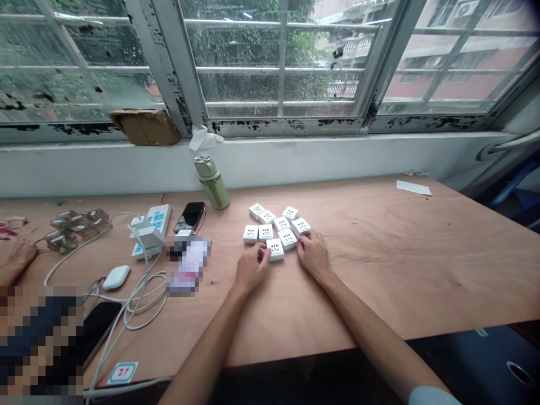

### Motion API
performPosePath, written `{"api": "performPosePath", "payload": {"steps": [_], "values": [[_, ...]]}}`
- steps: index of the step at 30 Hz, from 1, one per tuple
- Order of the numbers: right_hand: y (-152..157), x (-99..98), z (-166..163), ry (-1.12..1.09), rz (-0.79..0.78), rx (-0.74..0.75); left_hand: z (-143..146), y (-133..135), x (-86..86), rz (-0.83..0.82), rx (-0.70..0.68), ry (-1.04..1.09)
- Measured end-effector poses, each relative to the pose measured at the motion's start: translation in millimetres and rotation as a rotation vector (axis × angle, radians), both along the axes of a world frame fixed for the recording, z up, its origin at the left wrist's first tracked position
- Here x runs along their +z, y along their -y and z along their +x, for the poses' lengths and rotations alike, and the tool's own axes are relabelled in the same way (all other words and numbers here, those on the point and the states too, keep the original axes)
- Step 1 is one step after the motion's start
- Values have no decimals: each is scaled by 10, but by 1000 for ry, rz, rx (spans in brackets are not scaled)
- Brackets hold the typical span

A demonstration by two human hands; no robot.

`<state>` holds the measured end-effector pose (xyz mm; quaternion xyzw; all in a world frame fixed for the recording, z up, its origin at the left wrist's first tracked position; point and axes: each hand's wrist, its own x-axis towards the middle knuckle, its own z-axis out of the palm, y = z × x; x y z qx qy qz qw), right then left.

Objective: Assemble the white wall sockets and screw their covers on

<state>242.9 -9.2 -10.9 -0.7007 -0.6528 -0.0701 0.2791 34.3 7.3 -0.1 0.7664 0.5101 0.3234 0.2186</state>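
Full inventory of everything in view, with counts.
socket modules: 9, white, clustered mid-table
plywood table: 1, light brown, below the window
water bottle: 1, pale green, table's back edge
power strip: 1, white and blue, left of the bottle
smartphone: 1, black, beside the power strip
earbud case: 1, white, left side
cables: several, white, left side
clear blocks: several, clear, far left
cardboard: 1, brown, windowsill
paper sheet: 1, white, back right
other person's hand: 1, left edge
left hand: 1, at the modules
right hand: 1, at the modules
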Motion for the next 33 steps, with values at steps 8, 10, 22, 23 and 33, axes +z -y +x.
{"api": "performPosePath", "payload": {"steps": [8, 10, 22, 23, 33], "values": [[-40, -51, 12, 0, -39, -21, 1, 6, 11, -4, -4, 14], [-48, -59, 5, -7, -49, -30, 2, 6, 12, -1, -7, 14], [-20, -52, -23, -38, -62, -39, 2, 7, 17, 4, 1, 15], [-18, -50, -24, -30, -69, -49, 2, 7, 15, 2, 4, 16], [0, -19, -101, 214, -108, -107, 5, 3, 32, -14, 1, 31]]}}
